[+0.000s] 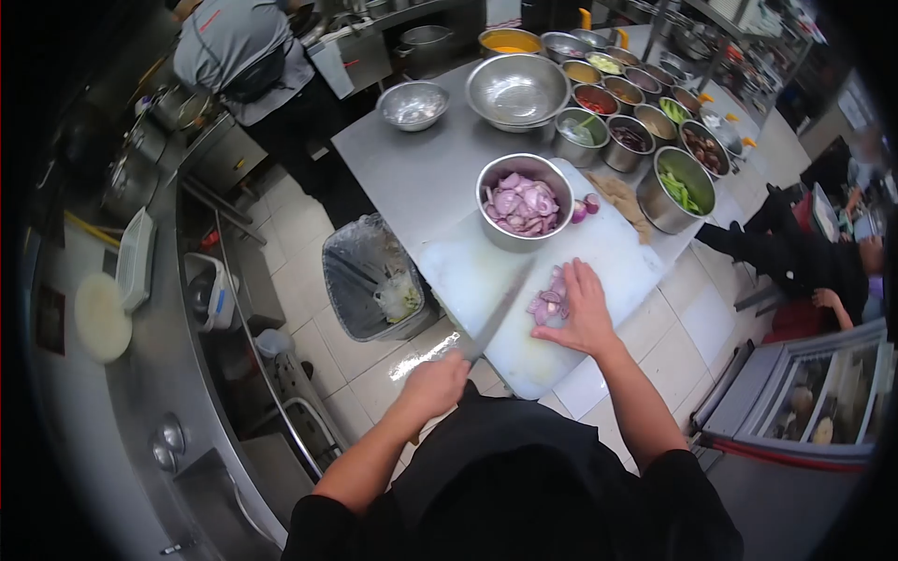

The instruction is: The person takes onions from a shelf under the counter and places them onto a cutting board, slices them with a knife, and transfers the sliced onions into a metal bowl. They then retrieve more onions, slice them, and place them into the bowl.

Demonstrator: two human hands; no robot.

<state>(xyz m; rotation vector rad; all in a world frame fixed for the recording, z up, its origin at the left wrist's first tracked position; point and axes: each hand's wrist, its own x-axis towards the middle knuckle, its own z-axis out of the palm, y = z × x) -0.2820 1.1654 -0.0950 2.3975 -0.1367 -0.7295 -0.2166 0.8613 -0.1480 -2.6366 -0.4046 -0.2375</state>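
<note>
My left hand [435,385] is closed around the handle of a long kitchen knife [505,310], whose blade points away over the white cutting board [468,271]. On the board, cut red onion pieces [546,307] lie between the blade and my right hand [585,309]. That hand is open, fingers stretched forward and thumb apart, its inner side against the onion. Beyond them stands a steel pot [526,241] filled with cut red onion [520,202]. Two small purple onion pieces [584,208] lie just right of the pot.
Steel containers of ingredients [675,192] crowd the table's right and far side. Two steel bowls [517,89] stand at the back. A brown cloth [621,204] lies by the board. A lined trash bin [360,271] is left of the table. Other people [238,56] stand nearby.
</note>
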